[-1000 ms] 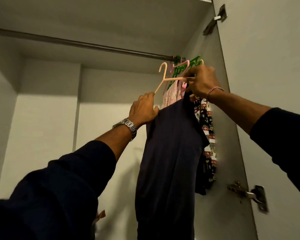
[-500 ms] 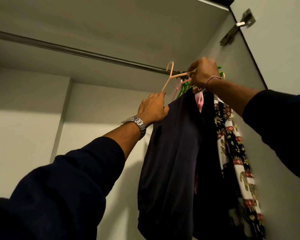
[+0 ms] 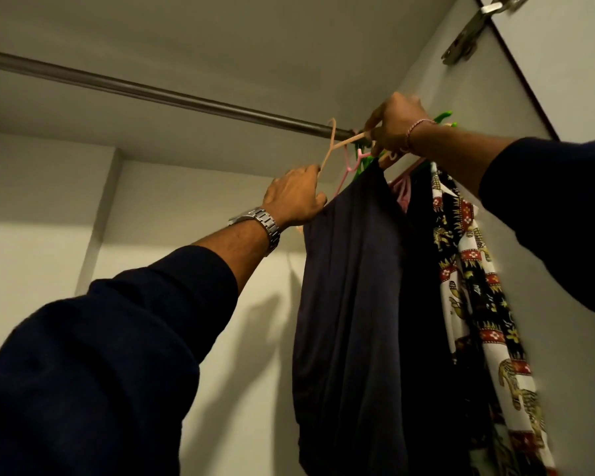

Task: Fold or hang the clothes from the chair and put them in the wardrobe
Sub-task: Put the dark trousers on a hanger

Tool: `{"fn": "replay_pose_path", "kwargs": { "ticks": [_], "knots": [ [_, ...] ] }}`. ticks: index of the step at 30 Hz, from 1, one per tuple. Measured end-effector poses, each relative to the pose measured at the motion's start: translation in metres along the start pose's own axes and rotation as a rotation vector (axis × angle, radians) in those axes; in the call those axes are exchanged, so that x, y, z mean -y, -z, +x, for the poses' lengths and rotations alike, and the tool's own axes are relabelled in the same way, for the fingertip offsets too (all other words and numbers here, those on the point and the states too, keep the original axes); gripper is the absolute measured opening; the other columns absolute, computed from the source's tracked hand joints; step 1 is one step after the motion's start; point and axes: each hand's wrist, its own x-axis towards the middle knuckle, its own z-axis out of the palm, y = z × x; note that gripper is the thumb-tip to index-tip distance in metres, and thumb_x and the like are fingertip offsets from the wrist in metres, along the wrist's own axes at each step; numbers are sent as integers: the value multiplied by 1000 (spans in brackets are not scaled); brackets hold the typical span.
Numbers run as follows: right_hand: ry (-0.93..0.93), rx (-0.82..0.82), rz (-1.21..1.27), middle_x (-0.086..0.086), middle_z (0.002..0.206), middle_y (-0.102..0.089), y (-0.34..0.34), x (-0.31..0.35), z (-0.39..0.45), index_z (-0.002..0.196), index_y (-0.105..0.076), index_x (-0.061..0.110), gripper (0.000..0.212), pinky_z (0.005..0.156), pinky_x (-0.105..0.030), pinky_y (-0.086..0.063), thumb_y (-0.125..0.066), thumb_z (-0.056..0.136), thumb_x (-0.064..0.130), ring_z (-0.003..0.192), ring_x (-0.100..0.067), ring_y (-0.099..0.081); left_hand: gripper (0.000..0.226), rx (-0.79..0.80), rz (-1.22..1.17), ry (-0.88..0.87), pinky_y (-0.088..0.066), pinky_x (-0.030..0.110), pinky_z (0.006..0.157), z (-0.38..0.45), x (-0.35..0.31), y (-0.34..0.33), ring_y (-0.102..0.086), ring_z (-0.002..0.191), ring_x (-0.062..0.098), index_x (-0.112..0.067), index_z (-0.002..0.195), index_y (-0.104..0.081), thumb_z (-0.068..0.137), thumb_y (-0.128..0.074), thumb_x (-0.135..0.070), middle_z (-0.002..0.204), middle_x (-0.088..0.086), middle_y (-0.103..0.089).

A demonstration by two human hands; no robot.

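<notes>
A dark navy garment hangs from a peach plastic hanger whose hook sits at the metal wardrobe rail. My left hand grips the hanger's left end together with the garment's shoulder. My right hand pinches the hanger's upper arm close to the rail. Right of the navy garment hang a black piece and a patterned black, white and red garment on pink and green hangers.
The wardrobe's pale back wall and ceiling panel surround the rail. The right side panel stands close to the hung clothes. A metal door hinge sits at the top right on the open door.
The hanger with the navy garment has risen, and its hook has reached the rail. Both hands rose with it, and the view tilted further upward.
</notes>
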Motion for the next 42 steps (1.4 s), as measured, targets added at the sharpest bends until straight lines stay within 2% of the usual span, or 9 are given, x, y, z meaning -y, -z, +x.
{"fn": "replay_pose_path", "kwargs": {
  "ticks": [3,6,12,20,23,26,29,38,42],
  "knots": [
    [31,59,17,-3,108,-74,6,-4,-5,115,-74,14,24,72,-23,-59,-72,92,17,77,-7,-69,52,7,-12,16,-48,43,93,1,0,-6,-57,119,31,-12,143,-43,96,-53,-31,135,11,-58],
    [83,67,-74,-6,119,-71,8,-4,-9,122,-72,14,29,93,-31,-51,-69,94,20,102,-19,-65,52,16,-35,22,-48,44,95,-3,-5,-9,-56,122,31,-13,144,-42,96,-53,-31,136,11,-57],
    [109,-22,-169,-7,98,-73,7,-2,-10,110,-77,22,20,80,-39,-59,-73,90,24,85,-26,-67,53,73,-44,17,-47,47,101,-18,-7,-21,-53,128,31,-13,146,-41,98,-51,-34,143,11,-53],
    [239,-140,-460,-16,88,-64,4,10,-36,106,-73,8,23,60,-40,-52,-59,97,24,71,-35,-59,50,155,-97,16,-48,46,95,-49,-4,-18,-55,122,35,-13,143,-44,97,-51,-32,137,13,-57],
    [310,-86,-499,-20,110,-60,10,17,-66,118,-67,9,31,66,-41,-46,-50,101,28,91,-39,-59,54,195,-118,2,-48,46,95,-72,-7,-8,-55,123,36,-13,146,-40,97,-52,-32,139,14,-55],
    [351,-42,-583,-23,142,-47,19,24,-103,136,-54,11,43,94,-54,-45,-52,99,34,122,-44,-50,55,214,-161,-10,-49,47,95,-95,-13,6,-55,122,36,-12,146,-39,97,-53,-33,139,14,-55],
    [318,21,-592,-23,147,-40,26,31,-147,142,-43,8,54,105,-56,-39,-56,95,33,131,-46,-42,54,223,-216,-22,-49,49,96,-126,-24,18,-55,122,36,-11,144,-41,97,-52,-35,137,15,-55],
    [125,447,-545,-16,129,-47,66,22,-291,135,-48,14,44,79,-46,-55,-59,97,32,101,-33,-55,61,354,-359,-116,-44,52,101,-228,-83,53,-48,131,33,-13,151,-33,99,-51,-40,145,11,-48],
    [68,526,-561,-15,135,-48,110,-5,-354,136,-49,17,45,82,-41,-55,-61,97,33,105,-33,-58,59,366,-422,-184,-41,52,101,-255,-132,71,-48,130,31,-14,150,-33,100,-50,-41,144,9,-49]
  ]
}}
